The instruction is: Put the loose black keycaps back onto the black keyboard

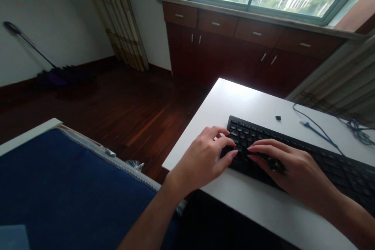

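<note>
A black keyboard (316,157) lies at a slant on the white desk. My left hand (205,152) rests at its left end, fingers apart and bent, with fingertips and thumb on or just over the keys. Close beside it, my right hand (290,164) pinches a slim black tool (275,164) whose tip points down at the keys near the lower left; its exact kind is unclear. Beyond the keyboard lies a small black piece (278,118), perhaps a keycap. To its right is a blue brush-like stick (320,134) with a pale end.
Thin dark cables (359,129) run along the right of the white desk (240,99). On the left is a blue zippered surface (73,191). Dark red cabinets (219,50) stand under the window, and an umbrella (55,76) leans on the far wall.
</note>
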The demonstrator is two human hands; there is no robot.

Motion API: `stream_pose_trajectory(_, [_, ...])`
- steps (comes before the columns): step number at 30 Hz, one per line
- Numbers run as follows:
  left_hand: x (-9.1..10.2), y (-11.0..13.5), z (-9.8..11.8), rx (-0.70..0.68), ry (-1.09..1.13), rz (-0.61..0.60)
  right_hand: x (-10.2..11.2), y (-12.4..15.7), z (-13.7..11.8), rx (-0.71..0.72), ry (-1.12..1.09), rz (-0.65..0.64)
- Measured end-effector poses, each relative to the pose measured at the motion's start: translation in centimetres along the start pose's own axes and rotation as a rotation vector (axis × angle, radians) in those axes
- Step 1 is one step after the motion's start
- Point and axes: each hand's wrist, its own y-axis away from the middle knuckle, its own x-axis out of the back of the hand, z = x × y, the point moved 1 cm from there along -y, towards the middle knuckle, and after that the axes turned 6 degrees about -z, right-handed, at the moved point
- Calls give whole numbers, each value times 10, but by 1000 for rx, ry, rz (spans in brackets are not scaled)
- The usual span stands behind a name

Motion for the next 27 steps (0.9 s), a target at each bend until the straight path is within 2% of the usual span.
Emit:
stream_pose_trajectory(6, [0, 0, 0, 4, 0, -4, -3, -3, -4, -24, -18, 4])
stream_pose_trajectory(15, [0, 0, 0, 13, -4, -17, -1, -6, -5, -49, -34, -69])
stream_pose_trajectory(18, [-1, 0, -1, 10, -1, -10, 8, -10, -12, -66, -111, 25])
stream_pose_trajectory(20, [-1, 0, -1, 8, 2, -4, 20, -18, -18, -129, -297, 156])
stream_pose_trajectory(23, [-1, 0, -2, 4, 1, 1, 38, -35, -30, -202, -842, 350])
stream_pose_trajectory(25, [-1, 0, -2, 1, -2, 4, 42, -48, -37, -160, -1154, 433])
stream_pose_trajectory(27, [-2, 0, -3, 4, -1, 5, 34, -60, -42, -91, -1289, 480])
